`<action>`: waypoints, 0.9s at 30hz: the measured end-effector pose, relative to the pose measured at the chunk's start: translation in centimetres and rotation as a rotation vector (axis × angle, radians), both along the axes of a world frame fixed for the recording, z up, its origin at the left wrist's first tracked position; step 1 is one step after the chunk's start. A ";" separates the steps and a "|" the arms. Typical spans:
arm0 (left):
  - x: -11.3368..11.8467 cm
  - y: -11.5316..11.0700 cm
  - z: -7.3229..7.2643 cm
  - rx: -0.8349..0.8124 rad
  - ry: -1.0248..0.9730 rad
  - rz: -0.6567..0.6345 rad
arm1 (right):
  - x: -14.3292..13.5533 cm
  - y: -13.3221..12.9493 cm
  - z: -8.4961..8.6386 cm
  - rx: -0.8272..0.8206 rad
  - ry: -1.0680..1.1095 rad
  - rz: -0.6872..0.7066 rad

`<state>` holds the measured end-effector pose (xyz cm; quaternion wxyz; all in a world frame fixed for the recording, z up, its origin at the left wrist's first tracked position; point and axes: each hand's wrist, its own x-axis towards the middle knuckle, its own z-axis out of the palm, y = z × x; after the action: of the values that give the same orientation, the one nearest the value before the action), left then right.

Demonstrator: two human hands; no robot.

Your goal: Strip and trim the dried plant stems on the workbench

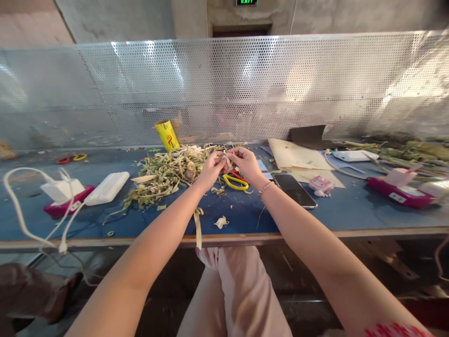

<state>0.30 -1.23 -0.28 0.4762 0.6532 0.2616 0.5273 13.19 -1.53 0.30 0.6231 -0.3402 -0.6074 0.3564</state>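
- Centre: left hand [215,164] and right hand [244,161], fingers nearly closed, pinching pale scrap [228,162].
- Left of centre: plant pile [168,173].
- Just below hands: scissors [235,182].

Both arms stretched forward; left hand [216,164] and right hand [244,161] close together, fingers bent, pinching.

Phone [294,189] (screen dark) near pink trinket [322,186].

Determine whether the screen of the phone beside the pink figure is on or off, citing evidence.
Off, it appears: the phone shows a plain dark face, whereas the other screen beside the right hand is bright.
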 end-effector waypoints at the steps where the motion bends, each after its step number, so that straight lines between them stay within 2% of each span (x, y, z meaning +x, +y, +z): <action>1: 0.0 0.0 0.0 -0.013 -0.014 0.004 | 0.0 0.1 -0.1 -0.007 0.018 0.006; 6: 0.2 -0.1 0.2 -0.101 -0.098 0.021 | -0.1 1.0 -0.6 -0.027 0.140 -0.012; 11: 0.4 -0.4 0.3 -0.125 -0.140 0.026 | -0.2 1.2 -0.9 -0.007 0.131 0.002; 18: 0.6 -0.6 0.4 -0.120 -0.144 0.055 | -0.4 0.4 -0.9 -0.013 -0.010 -0.189; 21: 0.9 -1.0 0.5 -0.133 -0.141 0.026 | -0.7 0.2 -1.1 0.029 -0.025 -0.267; 27: 1.5 -1.6 0.6 -0.164 -0.156 -0.018 | -1.5 0.2 -1.4 0.115 0.006 -0.327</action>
<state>1.78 -2.79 0.29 0.5517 0.5713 0.2603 0.5491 11.71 -1.32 -1.05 0.6929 -0.3975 -0.5615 0.2159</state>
